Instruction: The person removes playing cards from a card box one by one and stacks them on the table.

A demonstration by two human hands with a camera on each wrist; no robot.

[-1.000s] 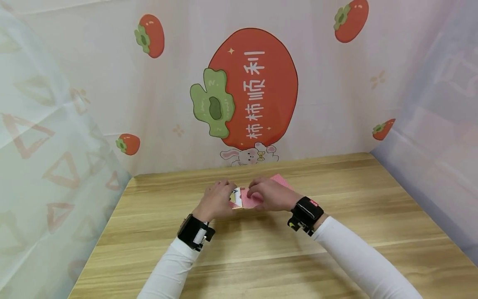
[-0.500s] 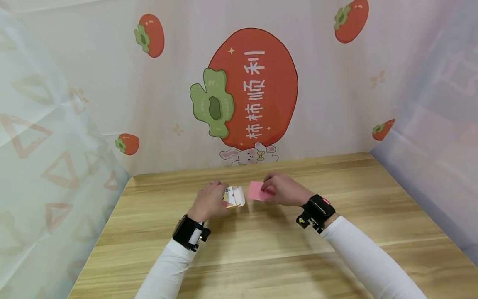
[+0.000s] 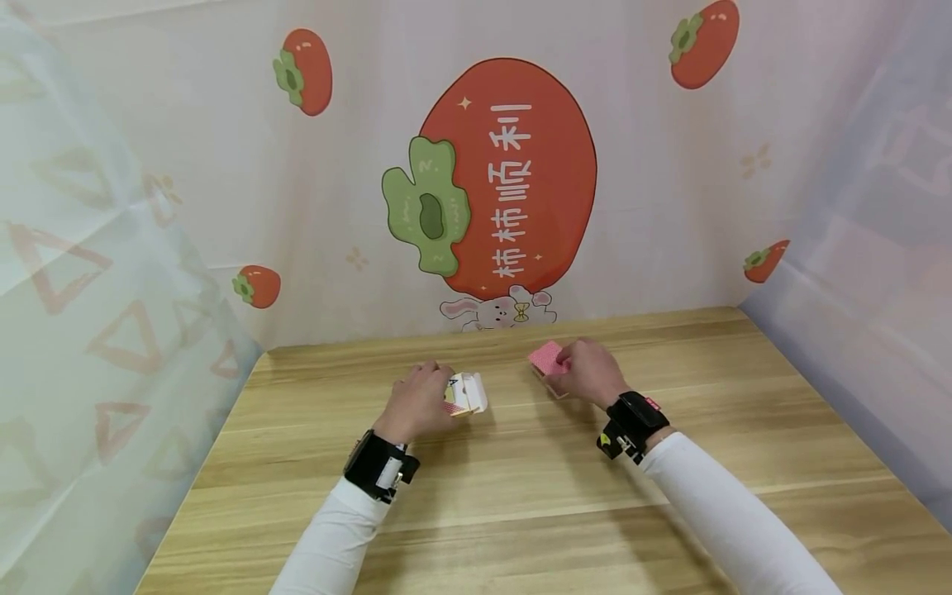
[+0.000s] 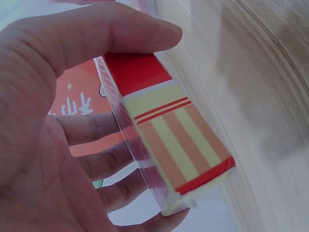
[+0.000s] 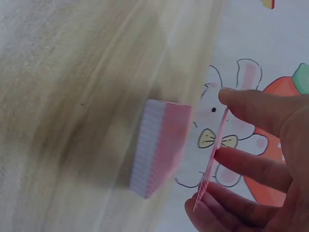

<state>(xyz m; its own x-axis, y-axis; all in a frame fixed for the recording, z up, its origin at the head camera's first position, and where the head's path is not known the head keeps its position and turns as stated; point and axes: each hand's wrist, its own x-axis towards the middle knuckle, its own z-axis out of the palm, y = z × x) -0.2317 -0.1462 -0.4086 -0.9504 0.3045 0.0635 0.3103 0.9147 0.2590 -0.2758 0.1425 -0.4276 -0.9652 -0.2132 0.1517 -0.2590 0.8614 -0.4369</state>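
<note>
Left of the deck point(image 5: 166, 145), left hand point(image 3: 418, 401) pinches card box point(image 3: 463, 394) between thumb and fingers; near but apart from the deck, right hand point(image 3: 592, 373) edge-pinches thin card point(image 3: 547, 357), likely to drop askew if grip slackens.

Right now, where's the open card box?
In the head view, the card box is in the left hand, over the table's far half, below and slightly left of the printed rabbit, its flap toward the right hand.

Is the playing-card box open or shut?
Open: in the head view, the playing-card box shows its white flap sticking out from one end, not tucked in.
</note>
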